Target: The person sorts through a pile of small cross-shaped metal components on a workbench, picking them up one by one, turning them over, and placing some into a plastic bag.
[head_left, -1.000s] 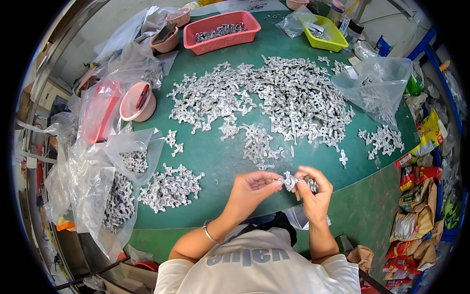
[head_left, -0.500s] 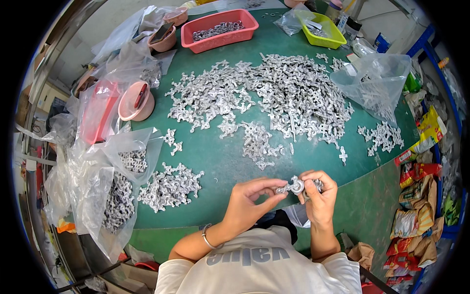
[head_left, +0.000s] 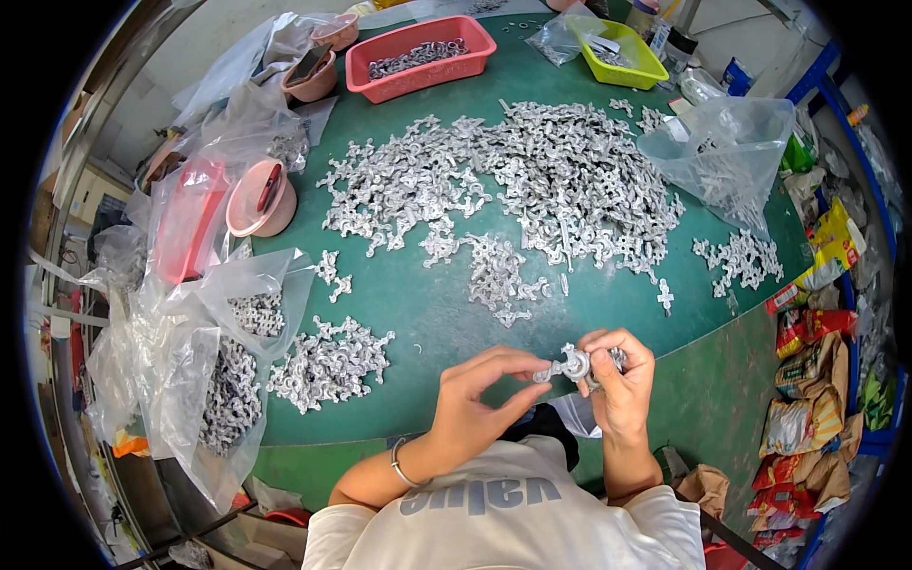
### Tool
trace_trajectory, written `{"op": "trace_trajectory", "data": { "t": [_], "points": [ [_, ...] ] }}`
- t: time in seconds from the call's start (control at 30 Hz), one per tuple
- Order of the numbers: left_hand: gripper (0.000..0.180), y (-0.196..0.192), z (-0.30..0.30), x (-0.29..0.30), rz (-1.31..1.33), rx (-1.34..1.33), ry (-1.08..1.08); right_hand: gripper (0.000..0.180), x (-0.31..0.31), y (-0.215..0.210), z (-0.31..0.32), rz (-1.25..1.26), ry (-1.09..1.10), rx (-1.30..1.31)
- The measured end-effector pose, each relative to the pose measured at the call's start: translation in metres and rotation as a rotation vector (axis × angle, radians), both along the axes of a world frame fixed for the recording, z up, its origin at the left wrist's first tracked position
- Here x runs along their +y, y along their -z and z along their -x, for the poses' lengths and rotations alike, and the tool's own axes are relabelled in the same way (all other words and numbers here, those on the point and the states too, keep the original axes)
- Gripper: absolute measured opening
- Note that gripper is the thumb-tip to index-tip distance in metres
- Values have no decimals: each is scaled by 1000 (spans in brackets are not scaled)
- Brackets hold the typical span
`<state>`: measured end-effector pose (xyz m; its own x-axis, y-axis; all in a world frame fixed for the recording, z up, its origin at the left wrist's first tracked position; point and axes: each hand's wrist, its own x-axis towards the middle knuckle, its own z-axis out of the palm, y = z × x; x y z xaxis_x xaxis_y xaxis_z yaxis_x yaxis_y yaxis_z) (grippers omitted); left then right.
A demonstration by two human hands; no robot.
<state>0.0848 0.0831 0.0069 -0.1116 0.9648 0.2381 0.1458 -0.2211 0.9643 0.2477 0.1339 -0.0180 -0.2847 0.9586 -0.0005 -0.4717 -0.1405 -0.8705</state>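
Above green tabletop [head_left: 418, 304], we're clamping one metal part [head_left: 574, 364] between left hand [head_left: 465, 399] and right hand [head_left: 627, 395] fingertips; slackening could be dropping it.

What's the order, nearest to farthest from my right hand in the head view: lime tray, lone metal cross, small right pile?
1. Lone metal cross: just ahead, slightly right.
2. Small right pile: ahead, farther right.
3. Lime tray: almost straight ahead, far away.

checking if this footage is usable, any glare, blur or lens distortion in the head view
In the head view, the front edge of the green tabletop bows and the corners go black; whitish glints on the clear plastic bag at left; no obvious motion blur on left hand or right hand.
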Motion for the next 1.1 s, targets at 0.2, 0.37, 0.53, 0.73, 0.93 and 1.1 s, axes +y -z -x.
{"op": "trace_trajectory", "data": {
  "t": [0.2,0.37,0.53,0.73,0.93,1.1],
  "points": [
    [17,0,2,-2,-24,-7,44,11,3,-2,1,-58,-26,17],
    [7,0,3,-5,235,-159,82,10,4,-1,1,-96,-27,-33],
    [10,1,2,-5,381,-415,102,11,4,0,2,-90,-23,-39],
    [13,3,1,-4,441,-498,125,12,4,0,4,-102,-12,-36],
    [17,7,2,-4,448,-496,142,14,5,3,4,-116,15,-56],
    [22,8,3,-3,464,-500,162,16,5,4,4,-113,24,-87]
  ]
}}
